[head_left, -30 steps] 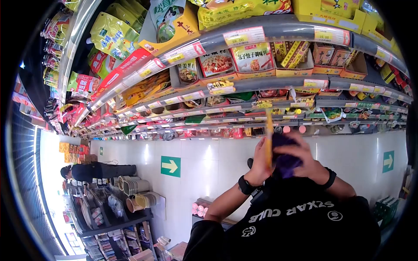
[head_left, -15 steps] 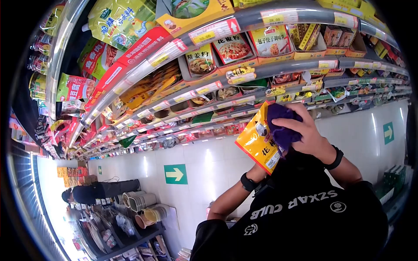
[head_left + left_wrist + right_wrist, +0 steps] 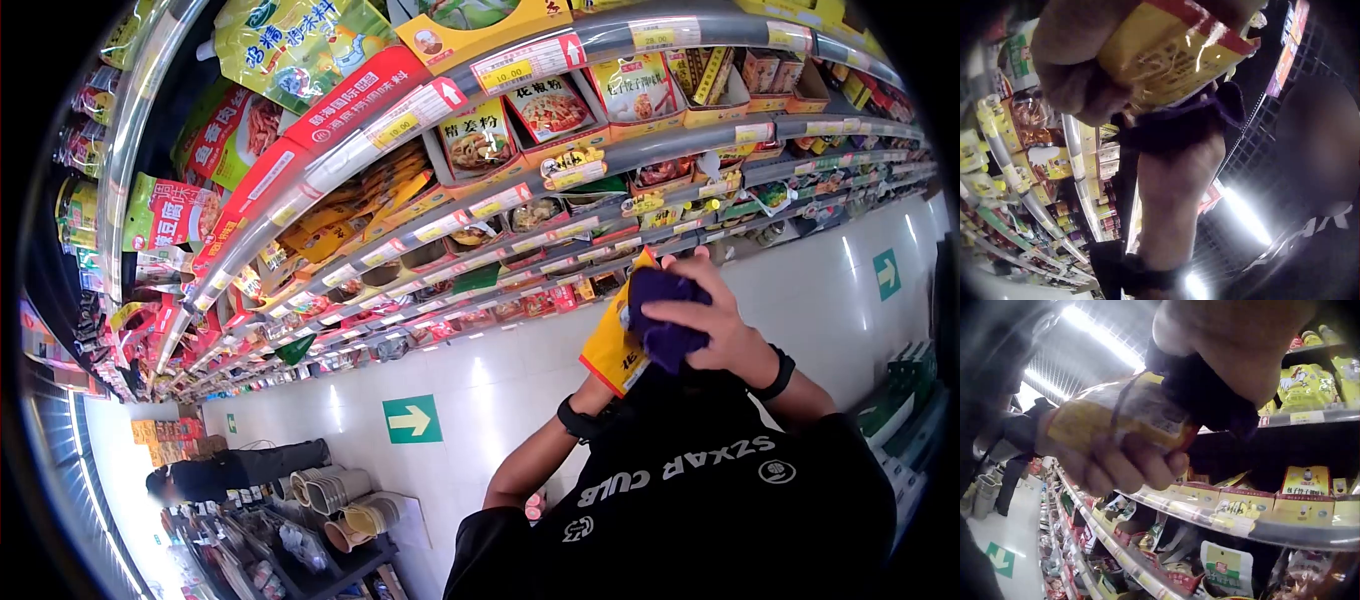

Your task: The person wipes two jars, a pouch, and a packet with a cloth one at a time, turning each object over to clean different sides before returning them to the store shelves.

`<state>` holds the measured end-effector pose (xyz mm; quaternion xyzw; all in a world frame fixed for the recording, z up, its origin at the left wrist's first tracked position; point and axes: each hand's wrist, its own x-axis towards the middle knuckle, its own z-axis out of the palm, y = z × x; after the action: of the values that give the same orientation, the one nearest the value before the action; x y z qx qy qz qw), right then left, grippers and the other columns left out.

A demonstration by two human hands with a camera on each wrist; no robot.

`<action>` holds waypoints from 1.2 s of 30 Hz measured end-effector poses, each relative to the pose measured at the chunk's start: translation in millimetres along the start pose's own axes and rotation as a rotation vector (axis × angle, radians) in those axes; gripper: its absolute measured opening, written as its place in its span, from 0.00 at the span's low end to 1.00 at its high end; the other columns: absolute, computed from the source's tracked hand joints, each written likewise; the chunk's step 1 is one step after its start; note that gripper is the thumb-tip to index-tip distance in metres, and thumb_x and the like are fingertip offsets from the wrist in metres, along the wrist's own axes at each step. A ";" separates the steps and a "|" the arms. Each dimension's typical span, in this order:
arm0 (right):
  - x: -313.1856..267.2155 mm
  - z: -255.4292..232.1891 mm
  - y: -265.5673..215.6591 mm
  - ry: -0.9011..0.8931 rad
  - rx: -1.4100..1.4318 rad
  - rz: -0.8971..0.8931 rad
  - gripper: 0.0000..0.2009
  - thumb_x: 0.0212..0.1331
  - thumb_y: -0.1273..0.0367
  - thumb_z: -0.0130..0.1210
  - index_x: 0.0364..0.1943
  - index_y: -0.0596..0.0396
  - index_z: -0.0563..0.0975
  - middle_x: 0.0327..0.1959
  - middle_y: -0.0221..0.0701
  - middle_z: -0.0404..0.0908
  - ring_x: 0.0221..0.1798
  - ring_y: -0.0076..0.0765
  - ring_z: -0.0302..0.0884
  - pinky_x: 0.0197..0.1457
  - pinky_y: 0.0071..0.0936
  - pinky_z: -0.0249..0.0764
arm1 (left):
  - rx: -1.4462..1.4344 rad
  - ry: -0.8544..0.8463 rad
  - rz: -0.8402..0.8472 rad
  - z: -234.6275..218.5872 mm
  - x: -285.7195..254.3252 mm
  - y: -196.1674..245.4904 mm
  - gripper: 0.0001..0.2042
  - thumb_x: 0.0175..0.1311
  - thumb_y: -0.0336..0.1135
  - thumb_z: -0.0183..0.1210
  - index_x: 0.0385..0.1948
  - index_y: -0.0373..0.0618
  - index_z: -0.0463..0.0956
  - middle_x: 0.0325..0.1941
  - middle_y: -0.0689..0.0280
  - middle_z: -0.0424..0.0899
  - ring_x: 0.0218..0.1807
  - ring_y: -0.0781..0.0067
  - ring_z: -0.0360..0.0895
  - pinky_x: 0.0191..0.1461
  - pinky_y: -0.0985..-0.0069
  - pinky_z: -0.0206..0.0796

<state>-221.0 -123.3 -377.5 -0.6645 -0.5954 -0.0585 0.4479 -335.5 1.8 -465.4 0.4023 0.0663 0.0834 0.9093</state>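
My left hand (image 3: 1110,465) grips a yellow seasoning packet (image 3: 607,350) with a red edge; in the head view most of that hand is hidden behind it. Its fingers curl round the packet in the right wrist view. A bunched purple cloth (image 3: 668,312) is in my right hand (image 3: 735,335), fingers bent over it. The cloth lies against the packet's face and covers part of the print. From the left wrist view, the packet's shiny printed side shows above the cloth.
Shelves of seasoning packets (image 3: 478,142) in boxes run along the far side, with price rails (image 3: 525,65) at their edges. Below lies a pale floor with a green arrow sign (image 3: 412,420). At left a person (image 3: 240,468) stands beside stacked bins (image 3: 330,490).
The packet turned from edge-on to showing its front, then tilted partly away again. The purple cloth moved over more of its face. The head view shifted, bringing the shelves nearer.
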 end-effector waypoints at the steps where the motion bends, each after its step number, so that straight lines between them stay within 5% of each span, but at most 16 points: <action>1: 3.3 -0.9 -2.2 0.006 -0.010 0.044 0.25 0.33 0.71 0.62 0.46 0.46 0.80 0.50 0.42 0.67 0.46 0.49 0.69 0.51 0.38 0.67 | 0.291 -0.045 0.021 -0.6 1.3 8.2 0.25 0.69 0.34 0.45 0.66 0.45 0.50 0.65 0.62 0.60 0.63 0.69 0.63 0.65 0.71 0.59; 2: 4.5 -0.3 -4.6 0.004 -0.006 0.051 0.25 0.33 0.71 0.61 0.46 0.46 0.80 0.51 0.42 0.67 0.46 0.49 0.69 0.51 0.38 0.67 | 0.031 0.005 -0.129 -3.9 1.3 10.9 0.25 0.70 0.35 0.44 0.66 0.45 0.50 0.64 0.62 0.62 0.62 0.70 0.65 0.63 0.72 0.61; 5: -0.4 9.7 -7.9 0.020 0.036 0.062 0.25 0.33 0.72 0.61 0.46 0.46 0.80 0.51 0.42 0.67 0.47 0.49 0.70 0.52 0.38 0.67 | 0.238 -0.014 0.065 5.4 -0.7 31.8 0.23 0.70 0.38 0.45 0.64 0.45 0.55 0.60 0.63 0.68 0.57 0.71 0.70 0.60 0.74 0.65; 7: -4.7 17.0 -15.4 -0.066 0.090 0.001 0.26 0.33 0.70 0.62 0.46 0.43 0.80 0.49 0.40 0.69 0.46 0.48 0.71 0.49 0.39 0.68 | 0.058 0.085 0.001 -4.1 -10.3 28.2 0.21 0.67 0.40 0.49 0.60 0.45 0.61 0.55 0.63 0.72 0.54 0.72 0.72 0.58 0.75 0.65; 8: -9.7 25.2 -17.5 -0.093 0.112 -0.044 0.26 0.33 0.70 0.62 0.47 0.42 0.79 0.49 0.39 0.69 0.45 0.48 0.71 0.49 0.39 0.68 | 0.468 0.075 0.184 -28.1 -13.6 11.6 0.16 0.66 0.37 0.52 0.53 0.44 0.67 0.48 0.65 0.75 0.48 0.78 0.73 0.50 0.78 0.67; 15: -35.0 40.5 -8.0 -0.184 0.179 -0.017 0.27 0.39 0.69 0.62 0.52 0.45 0.75 0.48 0.37 0.71 0.44 0.41 0.72 0.47 0.37 0.70 | 0.348 0.403 0.314 -4.8 -9.8 45.6 0.04 0.64 0.28 0.53 0.37 0.42 0.69 0.34 0.69 0.73 0.30 0.87 0.68 0.30 0.86 0.59; 17: -51.1 53.2 -8.8 -0.147 0.785 0.561 0.27 0.45 0.69 0.61 0.55 0.49 0.72 0.49 0.37 0.71 0.46 0.40 0.72 0.49 0.36 0.71 | 0.451 0.542 0.389 5.6 -12.7 46.0 0.06 0.61 0.25 0.56 0.36 0.41 0.68 0.32 0.69 0.72 0.28 0.87 0.68 0.30 0.88 0.60; 19: -31.7 33.7 -29.9 0.067 1.781 1.215 0.27 0.53 0.69 0.58 0.59 0.57 0.64 0.49 0.36 0.72 0.50 0.37 0.72 0.54 0.35 0.70 | 0.467 0.576 0.512 16.1 -11.8 38.4 0.07 0.61 0.25 0.58 0.34 0.40 0.67 0.32 0.69 0.72 0.29 0.87 0.69 0.30 0.88 0.62; 21: -39.1 45.3 -18.3 0.068 1.210 0.792 0.23 0.50 0.67 0.61 0.51 0.60 0.72 0.48 0.39 0.71 0.50 0.39 0.72 0.55 0.31 0.67 | 0.449 0.601 0.443 12.2 -12.2 28.7 0.08 0.61 0.27 0.58 0.35 0.40 0.66 0.30 0.69 0.73 0.28 0.87 0.69 0.29 0.88 0.62; 22: -41.6 48.7 -11.5 0.009 0.589 0.281 0.21 0.49 0.66 0.61 0.47 0.61 0.74 0.48 0.40 0.71 0.49 0.40 0.72 0.54 0.30 0.67 | 0.458 0.612 0.405 9.5 -11.8 26.8 0.08 0.61 0.27 0.58 0.35 0.40 0.66 0.29 0.69 0.73 0.28 0.87 0.69 0.29 0.88 0.62; 23: -45.6 56.7 -7.9 0.128 0.729 0.347 0.18 0.47 0.65 0.62 0.41 0.62 0.77 0.46 0.41 0.71 0.48 0.41 0.72 0.53 0.28 0.66 | 0.488 0.633 0.411 6.5 -11.3 26.5 0.08 0.61 0.27 0.58 0.35 0.40 0.66 0.28 0.69 0.74 0.27 0.87 0.69 0.29 0.88 0.62; 28: -28.2 38.3 -11.4 0.145 0.914 0.465 0.17 0.48 0.65 0.61 0.40 0.63 0.76 0.46 0.42 0.73 0.51 0.40 0.71 0.55 0.30 0.63 | 0.477 0.719 0.356 -28.5 -26.2 19.8 0.06 0.60 0.25 0.58 0.32 0.38 0.69 0.28 0.69 0.74 0.28 0.86 0.70 0.29 0.87 0.62; 32: -31.1 50.4 0.7 0.396 0.928 0.511 0.11 0.53 0.74 0.54 0.41 0.62 0.74 0.46 0.42 0.74 0.54 0.42 0.68 0.59 0.32 0.60 | -0.104 0.770 0.055 -48.2 -33.6 30.4 0.09 0.66 0.34 0.52 0.37 0.37 0.73 0.36 0.64 0.80 0.34 0.75 0.78 0.39 0.77 0.72; 34: -34.5 49.7 13.1 0.436 0.884 0.558 0.10 0.52 0.77 0.51 0.40 0.63 0.74 0.45 0.39 0.74 0.53 0.37 0.69 0.57 0.29 0.61 | -0.286 0.516 -0.073 -48.8 -35.8 41.7 0.19 0.70 0.42 0.45 0.55 0.38 0.64 0.50 0.61 0.77 0.49 0.70 0.77 0.52 0.72 0.70; 36: -39.4 44.6 21.5 0.455 0.908 0.635 0.10 0.52 0.77 0.49 0.40 0.63 0.74 0.44 0.37 0.73 0.50 0.31 0.69 0.54 0.24 0.61 | -0.310 0.462 -0.086 -57.0 -37.8 42.9 0.21 0.70 0.41 0.44 0.58 0.38 0.61 0.54 0.60 0.74 0.53 0.69 0.75 0.55 0.71 0.69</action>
<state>-234.4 -120.3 -439.3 -0.5226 -0.2225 0.1978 0.7989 -387.4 63.6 -469.5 0.2254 0.2752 0.1432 0.9236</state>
